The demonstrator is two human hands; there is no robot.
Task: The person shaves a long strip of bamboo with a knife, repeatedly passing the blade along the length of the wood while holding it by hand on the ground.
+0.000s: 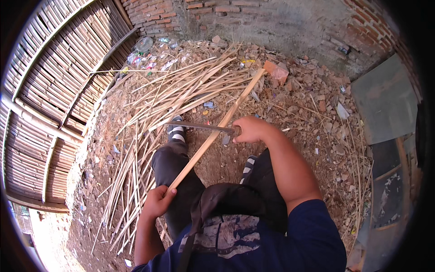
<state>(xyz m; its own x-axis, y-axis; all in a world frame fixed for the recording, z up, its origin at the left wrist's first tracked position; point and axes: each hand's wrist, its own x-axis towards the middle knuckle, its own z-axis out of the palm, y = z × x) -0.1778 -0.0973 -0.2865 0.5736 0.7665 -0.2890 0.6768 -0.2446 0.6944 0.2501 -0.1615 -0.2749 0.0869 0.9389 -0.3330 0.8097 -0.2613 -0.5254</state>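
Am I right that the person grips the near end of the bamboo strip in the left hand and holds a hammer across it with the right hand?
Not quite. In the head view the right hand holds a long flat blade, not a hammer, laid across the bamboo strip. The left hand does grip the strip's near end.

backyard bamboo-splitting spot, outdoors | bare dirt ground (226, 163) | pile of split bamboo strips (181, 90) | woven bamboo panel (54, 90) | rough brick wall (272, 18) | rubble everywhere

Two hands – left hand (157, 202); right hand (250, 129); one bamboo strip (216, 130); one knife (199, 127); one brick (276, 70).
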